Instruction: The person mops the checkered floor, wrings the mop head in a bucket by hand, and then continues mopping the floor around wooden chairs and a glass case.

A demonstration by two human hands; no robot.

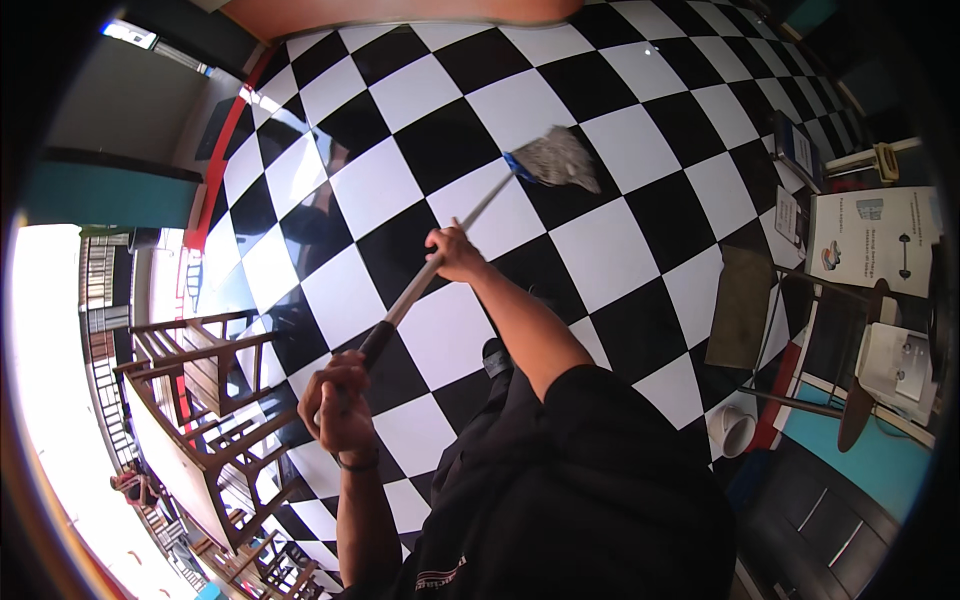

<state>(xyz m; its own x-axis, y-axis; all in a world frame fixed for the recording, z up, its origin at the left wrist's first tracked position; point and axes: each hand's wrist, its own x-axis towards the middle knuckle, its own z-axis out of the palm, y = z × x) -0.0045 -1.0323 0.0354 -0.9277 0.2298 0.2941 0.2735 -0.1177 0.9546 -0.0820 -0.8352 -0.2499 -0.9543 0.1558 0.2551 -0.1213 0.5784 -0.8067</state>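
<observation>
A string mop (556, 160) with a grey head and a blue socket lies on the black-and-white checkered floor (400, 75), ahead of me. Its pale pole runs back toward me and ends in a dark grip. My left hand (338, 402) is wrapped round the dark grip at the near end. Farther up the pole, my right hand (455, 252) grips the bare shaft, its fingers curled about it. Both arms reach out from my dark clothes, and one dark shoe (495, 357) shows beneath the right forearm.
Wooden chairs (205, 365) and a light tabletop (165, 450) stand at the left. On the right are a brown mat (740, 307), a white bucket-like container (731, 431), a printed board (868, 240) and dark seating (830, 520). An orange-brown counter (400, 12) curves along the far side.
</observation>
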